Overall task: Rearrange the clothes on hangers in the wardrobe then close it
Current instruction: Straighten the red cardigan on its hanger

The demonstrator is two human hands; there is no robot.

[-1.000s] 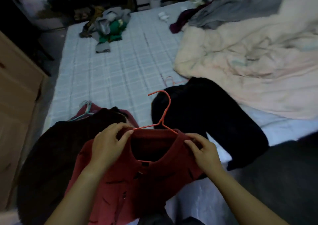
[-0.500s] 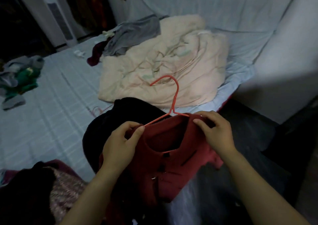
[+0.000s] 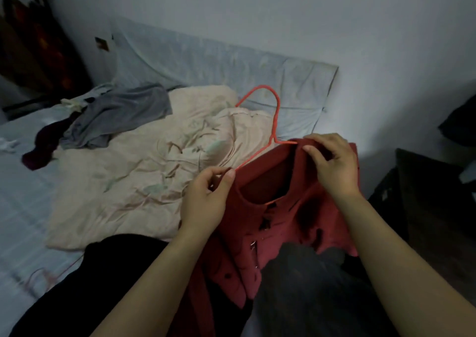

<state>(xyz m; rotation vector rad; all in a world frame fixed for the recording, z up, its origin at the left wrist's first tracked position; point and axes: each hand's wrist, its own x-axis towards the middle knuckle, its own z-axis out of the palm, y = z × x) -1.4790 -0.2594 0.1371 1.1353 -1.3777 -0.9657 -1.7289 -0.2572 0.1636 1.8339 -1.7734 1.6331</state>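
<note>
the red garment is held above the bed on an orange hanger, hook turned to 11 o'clock. its shoulder is pinched by the left hand, fingers curled narrow; the collar at 1 o'clock is gripped by the right hand. a cream quilt is spread at 10 o'clock.

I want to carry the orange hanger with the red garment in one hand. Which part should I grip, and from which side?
Probably the straight neck of the orange hanger, just under its hook, coming from above. It stands bare over the collar of the red garment, while both arms run into the cloth, where the left hand and right hand pinch it.
</note>
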